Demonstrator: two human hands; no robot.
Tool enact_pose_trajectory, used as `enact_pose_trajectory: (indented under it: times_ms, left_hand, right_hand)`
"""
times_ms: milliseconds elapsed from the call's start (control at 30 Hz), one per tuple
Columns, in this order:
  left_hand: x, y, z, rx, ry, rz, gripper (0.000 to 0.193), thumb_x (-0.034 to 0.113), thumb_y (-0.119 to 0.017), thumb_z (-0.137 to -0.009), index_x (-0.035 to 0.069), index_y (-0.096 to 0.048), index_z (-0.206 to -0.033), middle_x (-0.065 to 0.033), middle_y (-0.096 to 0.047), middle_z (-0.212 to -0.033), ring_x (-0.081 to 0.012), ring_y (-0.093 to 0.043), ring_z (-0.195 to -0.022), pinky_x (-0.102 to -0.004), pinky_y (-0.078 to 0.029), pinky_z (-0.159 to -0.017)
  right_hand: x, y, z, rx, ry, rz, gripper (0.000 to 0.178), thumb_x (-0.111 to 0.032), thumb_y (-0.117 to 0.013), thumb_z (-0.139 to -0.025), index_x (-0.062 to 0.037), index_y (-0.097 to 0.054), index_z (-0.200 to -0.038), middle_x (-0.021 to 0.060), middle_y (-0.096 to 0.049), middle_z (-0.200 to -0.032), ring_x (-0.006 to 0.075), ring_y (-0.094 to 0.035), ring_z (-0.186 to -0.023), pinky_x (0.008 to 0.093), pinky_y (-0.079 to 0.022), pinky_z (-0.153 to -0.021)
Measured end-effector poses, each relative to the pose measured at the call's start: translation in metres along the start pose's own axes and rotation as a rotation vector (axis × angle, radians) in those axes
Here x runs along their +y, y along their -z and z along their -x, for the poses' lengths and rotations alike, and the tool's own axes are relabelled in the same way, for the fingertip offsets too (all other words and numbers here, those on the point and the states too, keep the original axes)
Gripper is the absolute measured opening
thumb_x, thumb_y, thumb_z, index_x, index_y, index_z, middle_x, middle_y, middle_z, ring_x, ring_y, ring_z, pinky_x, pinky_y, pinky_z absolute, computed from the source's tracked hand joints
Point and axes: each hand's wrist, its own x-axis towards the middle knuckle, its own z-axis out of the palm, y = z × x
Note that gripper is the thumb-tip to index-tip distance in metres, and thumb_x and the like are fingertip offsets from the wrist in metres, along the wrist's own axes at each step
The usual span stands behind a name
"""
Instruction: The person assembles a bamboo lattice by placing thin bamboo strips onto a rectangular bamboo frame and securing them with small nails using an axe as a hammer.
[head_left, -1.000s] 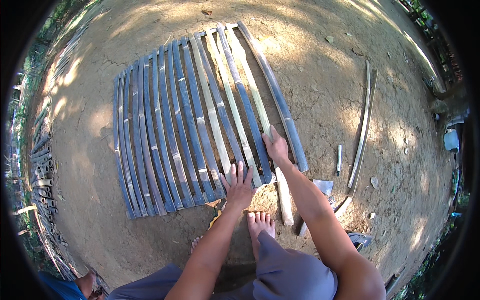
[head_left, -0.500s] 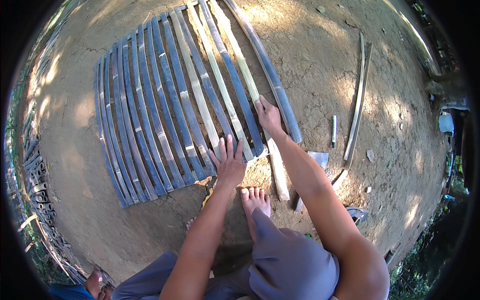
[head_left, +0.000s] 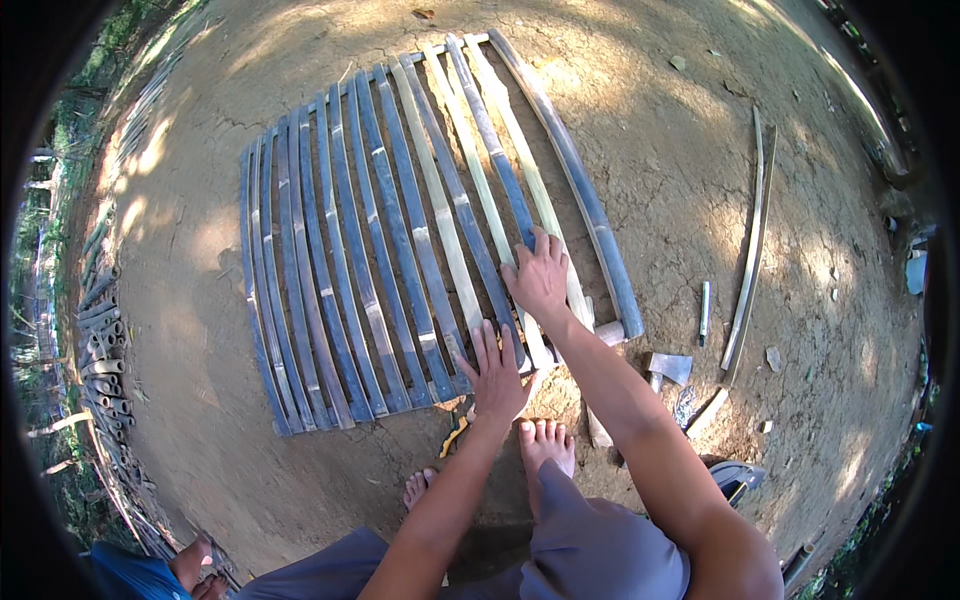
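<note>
A rack of dark and pale bamboo slats [head_left: 372, 215] lies on the ground in front of me, its slats side by side across bamboo crosspieces. My left hand [head_left: 495, 385] rests on the near ends of slats, fingers outstretched. Farther up, my right hand [head_left: 541, 280] lies over a dark bamboo slat [head_left: 508, 172], thumb and fingers apart; the slat's part under the palm is hidden. Just right of that hand runs a pale bamboo slat [head_left: 530, 165]. A thicker dark bamboo piece [head_left: 585, 190] forms the right side of the rack.
An axe [head_left: 668, 370], a marker pen [head_left: 705, 315] and two long strips [head_left: 752, 240] lie to the right. Near my feet is a yellow-handled tool [head_left: 456, 432], partly hidden. Bamboo tubes [head_left: 103, 368] are stacked at left. Another person's foot [head_left: 190, 562] shows lower left.
My right hand has let go of the pale slat and moved left onto the neighbouring dark one. My left hand stays at the near slat ends. The whole view has shifted.
</note>
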Motion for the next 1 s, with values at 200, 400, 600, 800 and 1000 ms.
enact_pose_trajectory:
  times_ms: [200,400,600,800,1000]
  left_hand:
    - [-0.016,-0.018,-0.005,-0.011,-0.004,-0.116,0.109,0.071,-0.064,-0.088,0.019,-0.012,-0.169,-0.0264,0.0,-0.173,-0.0476,0.004,-0.159,-0.0849,0.0,-0.111]
    - [-0.013,-0.016,-0.007,-0.079,0.025,-0.028,0.108,0.069,-0.065,-0.088,0.025,-0.008,-0.169,-0.0204,0.004,-0.175,-0.0417,0.008,-0.161,-0.0818,0.006,-0.113]
    - [-0.011,-0.012,-0.009,-0.145,0.051,-0.064,0.108,0.068,-0.064,-0.09,0.025,-0.004,-0.169,-0.0198,0.008,-0.175,-0.0426,0.012,-0.16,-0.0821,0.007,-0.113]
    - [-0.013,-0.013,-0.009,-0.105,0.038,-0.049,0.11,0.069,-0.065,-0.088,0.025,-0.004,-0.17,-0.0208,0.01,-0.174,-0.0436,0.013,-0.16,-0.0823,0.008,-0.113]
    - [-0.008,-0.003,-0.009,-0.196,0.049,-0.016,0.107,0.066,-0.063,-0.091,0.025,-0.003,-0.17,-0.0208,0.012,-0.174,-0.043,0.014,-0.16,-0.0816,0.008,-0.113]
  right_hand:
    - [-0.012,-0.014,0.001,-0.077,-0.09,-0.001,0.037,-0.038,-0.076,-0.088,-0.0036,-0.077,-0.103,0.0149,-0.039,-0.159,0.0382,-0.035,-0.143,0.0544,-0.034,-0.112]
    - [-0.007,-0.017,0.0,-0.13,-0.088,-0.007,0.037,-0.037,-0.075,-0.089,-0.0073,-0.075,-0.11,0.0183,-0.037,-0.161,0.0409,-0.035,-0.144,0.0567,-0.031,-0.114]
    - [-0.004,-0.022,0.0,-0.098,-0.078,-0.022,0.039,-0.038,-0.074,-0.089,-0.0089,-0.073,-0.115,0.0229,-0.035,-0.163,0.0412,-0.036,-0.144,0.0562,-0.031,-0.114]
    - [-0.005,-0.022,0.0,-0.105,-0.067,-0.026,0.038,-0.038,-0.074,-0.09,-0.0089,-0.073,-0.115,0.0228,-0.035,-0.164,0.0414,-0.037,-0.143,0.0559,-0.031,-0.114]
    - [-0.001,-0.021,0.001,-0.12,-0.073,-0.022,0.038,-0.037,-0.074,-0.091,-0.009,-0.073,-0.117,0.0211,-0.035,-0.164,0.0406,-0.036,-0.144,0.0559,-0.031,-0.114]
